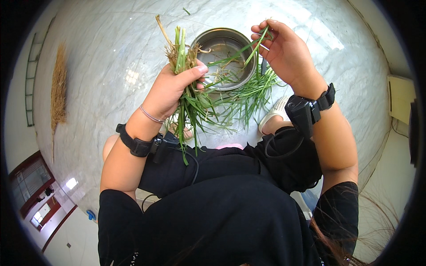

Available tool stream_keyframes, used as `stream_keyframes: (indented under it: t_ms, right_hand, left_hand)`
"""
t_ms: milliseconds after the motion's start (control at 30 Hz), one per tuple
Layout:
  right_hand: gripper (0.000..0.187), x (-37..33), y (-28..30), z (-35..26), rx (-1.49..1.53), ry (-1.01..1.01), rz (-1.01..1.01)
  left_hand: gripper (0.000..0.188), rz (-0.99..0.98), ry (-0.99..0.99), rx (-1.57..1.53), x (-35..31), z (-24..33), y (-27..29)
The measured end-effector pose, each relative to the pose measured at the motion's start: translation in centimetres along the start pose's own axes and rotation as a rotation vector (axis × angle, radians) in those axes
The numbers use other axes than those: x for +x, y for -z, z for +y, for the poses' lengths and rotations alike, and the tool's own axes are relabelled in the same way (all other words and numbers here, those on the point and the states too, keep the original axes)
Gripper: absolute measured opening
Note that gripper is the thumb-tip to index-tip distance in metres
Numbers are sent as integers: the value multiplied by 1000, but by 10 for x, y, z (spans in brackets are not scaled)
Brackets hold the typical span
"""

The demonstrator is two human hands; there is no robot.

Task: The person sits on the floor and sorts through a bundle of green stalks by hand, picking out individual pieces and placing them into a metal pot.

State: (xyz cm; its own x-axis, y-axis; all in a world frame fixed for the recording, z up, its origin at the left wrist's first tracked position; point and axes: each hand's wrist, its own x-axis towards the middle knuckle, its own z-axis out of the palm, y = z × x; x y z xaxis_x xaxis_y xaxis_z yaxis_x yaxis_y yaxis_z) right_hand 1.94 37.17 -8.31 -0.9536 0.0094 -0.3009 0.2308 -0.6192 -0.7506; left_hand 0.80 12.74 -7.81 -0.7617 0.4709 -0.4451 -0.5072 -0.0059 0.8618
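In my left hand [179, 84] is a thick bunch of leafy green stalks [181, 55], its pale, brownish root ends pointing up and its long leaves hanging down over my knees. My right hand [284, 53], raised at the pot's far right, pinches a single green stalk [252, 56] between thumb and fingers. This stalk slants down over the rim of a round metal pot [222, 32] on the floor. Inside the pot lie scattered stem and root scraps [228, 73]. A loose pile of green stalks [262, 86] rests on the floor against the pot's near right side.
My feet in light shoes [275, 113] are just beyond my knees, close to the pile. On the marble-patterned floor [111, 57] at the left lies a straw broom [58, 88]. A green leaf scrap [186, 11] is beyond the pot. A cream box [399, 99] stands by the right wall.
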Motion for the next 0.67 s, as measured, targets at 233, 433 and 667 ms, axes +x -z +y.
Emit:
stream_keyframes:
  t_ms: [233,433,667]
  right_hand:
    - [18,-4,-12,6,5,-58,20]
    - [16,-22,-39,7,-493,-4,-126]
    - [23,-20,-57,44,-870,196,-191]
  left_hand:
    - [19,-6,38,4,-3,2,1]
    - [28,-68,62,7,-4,8,-6]
    - [32,-160,62,-67,-8,9,-2]
